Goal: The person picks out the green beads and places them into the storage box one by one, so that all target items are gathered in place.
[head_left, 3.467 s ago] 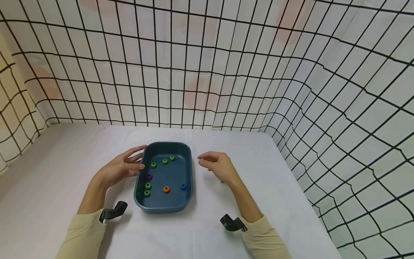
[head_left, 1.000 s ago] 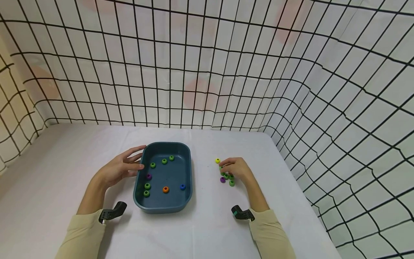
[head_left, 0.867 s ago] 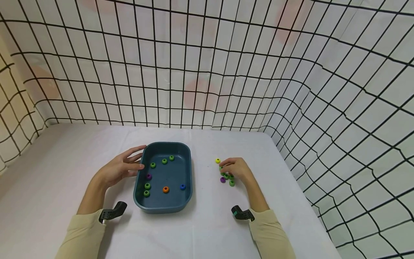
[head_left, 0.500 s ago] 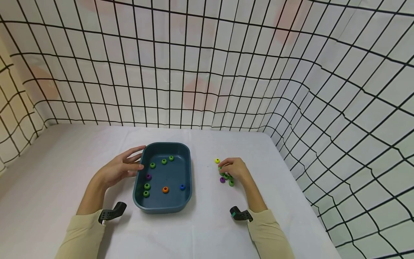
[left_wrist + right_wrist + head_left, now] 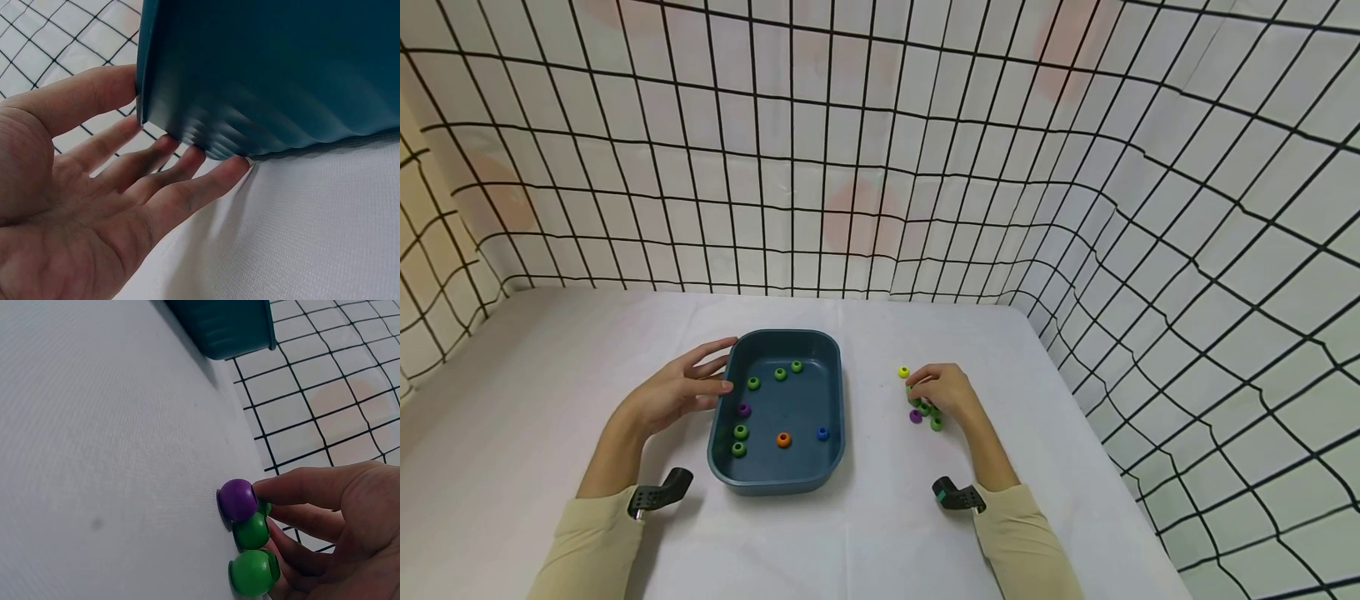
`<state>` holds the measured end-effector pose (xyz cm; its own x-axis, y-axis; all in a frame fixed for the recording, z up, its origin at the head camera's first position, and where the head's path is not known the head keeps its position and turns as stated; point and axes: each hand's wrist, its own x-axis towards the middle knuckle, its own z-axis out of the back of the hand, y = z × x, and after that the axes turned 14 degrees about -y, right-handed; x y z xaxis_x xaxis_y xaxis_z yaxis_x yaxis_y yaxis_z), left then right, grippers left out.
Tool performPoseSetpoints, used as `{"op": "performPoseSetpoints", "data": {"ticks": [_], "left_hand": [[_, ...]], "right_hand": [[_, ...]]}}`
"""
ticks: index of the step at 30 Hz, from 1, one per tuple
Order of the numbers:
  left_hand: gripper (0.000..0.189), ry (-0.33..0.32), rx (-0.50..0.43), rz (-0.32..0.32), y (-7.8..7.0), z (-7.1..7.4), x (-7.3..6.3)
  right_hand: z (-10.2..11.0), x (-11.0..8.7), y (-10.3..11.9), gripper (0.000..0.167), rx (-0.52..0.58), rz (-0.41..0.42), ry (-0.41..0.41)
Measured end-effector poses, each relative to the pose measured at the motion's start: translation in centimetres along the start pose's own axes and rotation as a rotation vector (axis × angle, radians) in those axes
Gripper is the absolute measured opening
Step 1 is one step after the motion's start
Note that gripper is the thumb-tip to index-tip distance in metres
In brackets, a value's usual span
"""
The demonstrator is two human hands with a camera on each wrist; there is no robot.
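A dark blue-green tray (image 5: 805,400) lies on the white cloth, holding several green beads (image 5: 780,374), a purple bead (image 5: 743,410), an orange bead (image 5: 783,439) and a blue bead (image 5: 823,434). My left hand (image 5: 673,390) rests at its left side, thumb at the rim, loosely extended fingertips against the wall. Right of the tray, my right hand (image 5: 946,389) reaches down into a small pile of beads, its thumb and index finger around a green bead (image 5: 915,401) that they partly hide. A loose purple bead (image 5: 238,500) and green beads (image 5: 251,573) lie close by.
A yellow bead (image 5: 904,372) lies just beyond the right fingertips. Black grid netting (image 5: 850,208) over white sheeting stands behind the table and along both sides. White cloth (image 5: 842,550) covers the tabletop. A black wrist camera (image 5: 660,492) sits on each sleeve.
Since the earliest frame, my right hand has moved right, from beside the tray to the bead pile, which now shows. Over the last second both hands stay nearly still.
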<state>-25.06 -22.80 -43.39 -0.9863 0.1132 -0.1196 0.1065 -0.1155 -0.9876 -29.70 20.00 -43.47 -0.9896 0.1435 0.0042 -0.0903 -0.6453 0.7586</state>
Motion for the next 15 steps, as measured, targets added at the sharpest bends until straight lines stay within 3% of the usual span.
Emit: {"op": "performPoseSetpoints", "data": {"ticks": [15], "left_hand": [[0.084,0.001,0.000,-0.005,-0.2,-0.1,-0.1]], "right_hand": [[0.0,-0.6,1.5,0.017,0.102,-0.009,-0.020]]}}
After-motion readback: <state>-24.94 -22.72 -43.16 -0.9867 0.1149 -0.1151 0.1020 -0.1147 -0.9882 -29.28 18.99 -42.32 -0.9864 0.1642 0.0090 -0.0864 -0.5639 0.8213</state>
